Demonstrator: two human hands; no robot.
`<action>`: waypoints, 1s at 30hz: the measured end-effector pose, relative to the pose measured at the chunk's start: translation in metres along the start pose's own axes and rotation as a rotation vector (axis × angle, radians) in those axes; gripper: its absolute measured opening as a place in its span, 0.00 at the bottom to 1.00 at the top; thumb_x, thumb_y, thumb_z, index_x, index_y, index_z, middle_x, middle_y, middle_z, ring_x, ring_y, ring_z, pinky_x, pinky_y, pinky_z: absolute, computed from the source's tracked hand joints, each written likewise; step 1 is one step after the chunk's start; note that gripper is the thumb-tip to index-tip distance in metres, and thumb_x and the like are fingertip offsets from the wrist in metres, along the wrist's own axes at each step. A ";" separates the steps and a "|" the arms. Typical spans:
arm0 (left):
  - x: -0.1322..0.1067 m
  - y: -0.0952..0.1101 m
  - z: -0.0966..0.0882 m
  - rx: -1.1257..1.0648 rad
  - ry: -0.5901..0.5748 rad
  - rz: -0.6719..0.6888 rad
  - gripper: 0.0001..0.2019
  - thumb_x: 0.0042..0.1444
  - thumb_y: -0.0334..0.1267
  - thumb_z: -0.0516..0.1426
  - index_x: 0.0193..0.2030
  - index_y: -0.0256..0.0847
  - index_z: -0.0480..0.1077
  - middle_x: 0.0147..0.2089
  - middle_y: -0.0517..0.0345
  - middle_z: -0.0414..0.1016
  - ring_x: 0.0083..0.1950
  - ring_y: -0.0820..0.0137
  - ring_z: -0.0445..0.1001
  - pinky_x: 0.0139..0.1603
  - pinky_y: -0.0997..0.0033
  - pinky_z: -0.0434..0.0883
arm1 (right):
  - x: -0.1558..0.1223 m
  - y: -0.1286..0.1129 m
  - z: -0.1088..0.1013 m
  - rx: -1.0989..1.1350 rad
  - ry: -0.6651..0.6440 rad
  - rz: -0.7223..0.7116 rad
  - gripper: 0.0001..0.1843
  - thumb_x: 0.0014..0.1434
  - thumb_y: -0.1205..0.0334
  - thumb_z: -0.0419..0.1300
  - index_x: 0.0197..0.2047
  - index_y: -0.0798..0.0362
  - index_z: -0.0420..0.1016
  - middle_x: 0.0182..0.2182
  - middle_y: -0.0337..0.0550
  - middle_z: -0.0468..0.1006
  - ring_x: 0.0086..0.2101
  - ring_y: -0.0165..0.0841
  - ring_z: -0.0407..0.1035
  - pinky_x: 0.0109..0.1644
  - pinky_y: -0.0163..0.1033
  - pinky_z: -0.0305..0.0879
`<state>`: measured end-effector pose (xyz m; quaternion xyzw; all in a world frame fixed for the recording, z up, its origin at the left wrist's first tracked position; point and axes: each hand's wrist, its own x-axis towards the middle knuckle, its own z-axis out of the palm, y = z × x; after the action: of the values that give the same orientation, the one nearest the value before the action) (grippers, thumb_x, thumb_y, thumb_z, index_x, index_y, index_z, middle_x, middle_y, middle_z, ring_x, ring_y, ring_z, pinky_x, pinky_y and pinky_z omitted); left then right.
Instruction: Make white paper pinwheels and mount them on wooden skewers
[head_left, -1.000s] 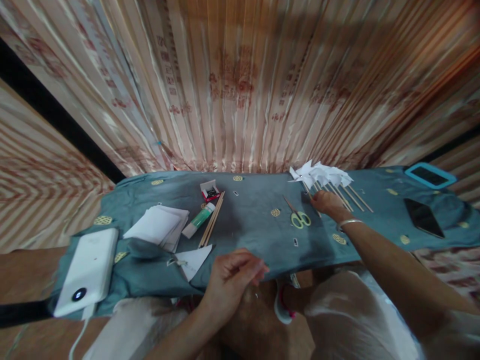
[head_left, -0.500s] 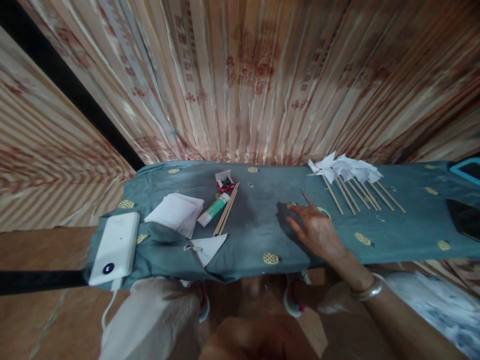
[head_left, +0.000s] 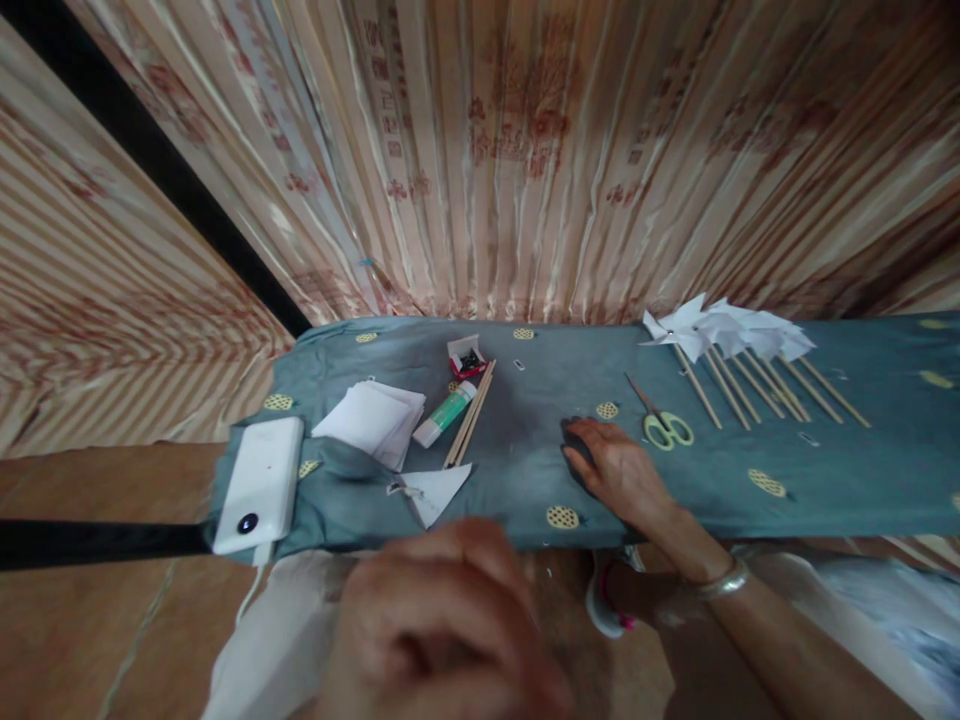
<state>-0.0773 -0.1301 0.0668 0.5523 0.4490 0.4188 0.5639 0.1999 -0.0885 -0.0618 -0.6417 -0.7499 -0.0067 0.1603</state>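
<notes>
My right hand (head_left: 621,470), half-open and seemingly empty, rested right of the glue stick (head_left: 447,414); farther right lay the scissors (head_left: 666,424), likely light, stiff, best gripped handle-end. My left hand (head_left: 450,620) curled nearer me, contents untellable.

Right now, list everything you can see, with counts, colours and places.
Pinwheels: several overlapping, white, right
Scissors: one, pale green handles, right of centre
Small box: one, red and white, centre-left
Glue stick: one, green and white, below box
Loose sticks: a few, tan, beside glue
Paper stack: one, white, left
Triangular paper: one, white, near edge
Device with cable: one, white, far left
Cloth: one, blue-green, underneath
Curtain: count unclear, beige-brown, behind
Bracelet: one, silvery, right wrist
Shoe: one, whitish, below
Hands: two, skin-toned; left blurred foreground, right near scissors
</notes>
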 end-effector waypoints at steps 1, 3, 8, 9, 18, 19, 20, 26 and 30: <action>0.013 0.000 -0.003 -0.024 -0.019 0.065 0.17 0.43 0.50 0.68 0.14 0.45 0.71 0.20 0.58 0.68 0.25 0.68 0.68 0.24 0.67 0.66 | 0.001 -0.001 0.001 0.005 0.003 -0.006 0.16 0.63 0.61 0.53 0.51 0.58 0.73 0.47 0.55 0.80 0.48 0.45 0.74 0.54 0.50 0.70; 0.044 -0.008 -0.016 0.000 0.133 0.202 0.18 0.53 0.47 0.62 0.16 0.43 0.70 0.21 0.59 0.68 0.27 0.70 0.68 0.31 0.68 0.67 | 0.002 -0.001 0.002 0.011 0.008 -0.014 0.16 0.63 0.61 0.53 0.50 0.57 0.74 0.46 0.55 0.80 0.47 0.45 0.74 0.54 0.50 0.70; 0.110 -0.056 -0.074 0.422 0.460 0.271 0.09 0.51 0.43 0.60 0.28 0.40 0.75 0.32 0.56 0.75 0.37 0.67 0.72 0.42 0.67 0.71 | 0.009 -0.002 0.002 -0.001 -0.035 0.049 0.14 0.63 0.61 0.53 0.47 0.56 0.75 0.44 0.55 0.81 0.45 0.44 0.75 0.52 0.48 0.70; 0.116 -0.066 -0.083 0.513 0.456 0.272 0.09 0.49 0.42 0.61 0.33 0.40 0.76 0.38 0.53 0.77 0.43 0.64 0.74 0.46 0.64 0.72 | 0.010 -0.003 0.001 -0.004 -0.047 0.065 0.14 0.63 0.61 0.53 0.46 0.56 0.76 0.44 0.54 0.81 0.45 0.44 0.75 0.51 0.47 0.70; 0.126 -0.111 -0.099 1.073 0.387 0.053 0.20 0.43 0.33 0.67 0.46 0.38 0.76 0.57 0.42 0.73 0.61 0.52 0.69 0.63 0.55 0.65 | 0.016 -0.012 -0.010 0.005 -0.141 0.107 0.14 0.63 0.62 0.53 0.47 0.58 0.76 0.45 0.54 0.81 0.46 0.45 0.75 0.51 0.44 0.69; 0.126 -0.113 -0.099 1.082 0.382 0.038 0.20 0.43 0.34 0.67 0.46 0.38 0.76 0.57 0.42 0.73 0.60 0.52 0.70 0.62 0.56 0.65 | 0.017 -0.012 -0.011 0.004 -0.146 0.109 0.14 0.63 0.62 0.53 0.47 0.58 0.76 0.45 0.54 0.81 0.46 0.45 0.75 0.51 0.44 0.69; 0.126 -0.114 -0.100 1.086 0.375 0.028 0.19 0.44 0.34 0.67 0.45 0.37 0.76 0.57 0.42 0.73 0.59 0.54 0.71 0.61 0.58 0.66 | 0.017 -0.012 -0.011 0.004 -0.150 0.111 0.14 0.63 0.62 0.54 0.47 0.58 0.76 0.46 0.54 0.81 0.46 0.45 0.75 0.52 0.45 0.68; 0.126 -0.113 -0.105 1.076 0.360 0.020 0.14 0.47 0.37 0.65 0.43 0.40 0.77 0.55 0.47 0.75 0.48 0.62 0.76 0.51 0.64 0.72 | 0.018 -0.010 -0.011 0.005 -0.162 0.123 0.14 0.63 0.61 0.53 0.47 0.56 0.76 0.45 0.51 0.82 0.46 0.43 0.75 0.52 0.44 0.68; 0.120 -0.107 -0.099 1.150 0.347 0.015 0.12 0.53 0.38 0.60 0.43 0.41 0.78 0.54 0.48 0.78 0.47 0.61 0.77 0.49 0.65 0.72 | 0.018 -0.010 -0.012 0.003 -0.184 0.126 0.14 0.64 0.61 0.53 0.47 0.57 0.77 0.45 0.52 0.82 0.46 0.44 0.75 0.51 0.44 0.68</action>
<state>-0.1467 0.0060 -0.0440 0.6957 0.6850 0.1967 0.0901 0.1904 -0.0755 -0.0438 -0.6854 -0.7195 0.0635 0.0919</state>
